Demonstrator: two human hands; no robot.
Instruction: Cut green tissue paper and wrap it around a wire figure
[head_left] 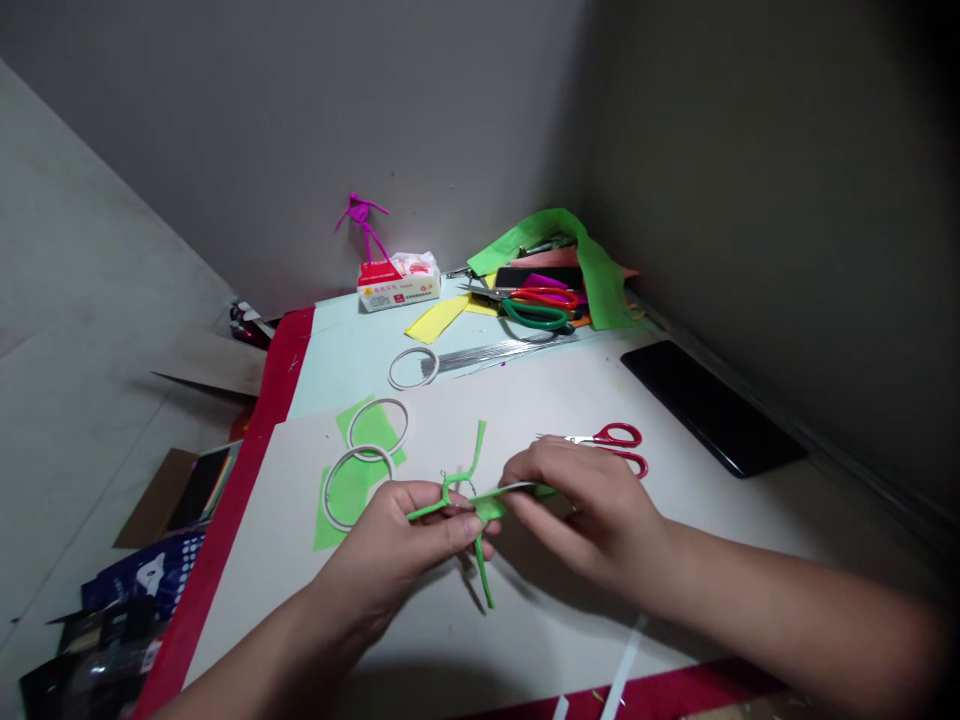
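Observation:
My left hand (412, 525) pinches a small green paper-wrapped wire figure (480, 570) between thumb and fingers. Its thin green limbs stick out above, below and to the left, and a bit of bare wire shows near its top. My right hand (589, 490), fingers closed, grips a green paper strip (493, 499) that reaches to the figure's middle. Just behind my right hand lie red-handled scissors (619, 436), partly covered by it. Left of my left hand, white tape rings (379, 430) rest on green paper pieces (341, 500).
At the back, a purple wire figure (361, 212) stands on a small box (399, 283). Beside it are green-handled scissors (536, 312), yellow paper (439, 318) and a green crepe strip (607, 285). Thin wires (487, 355) lie in front. A black phone (709, 405) is at right.

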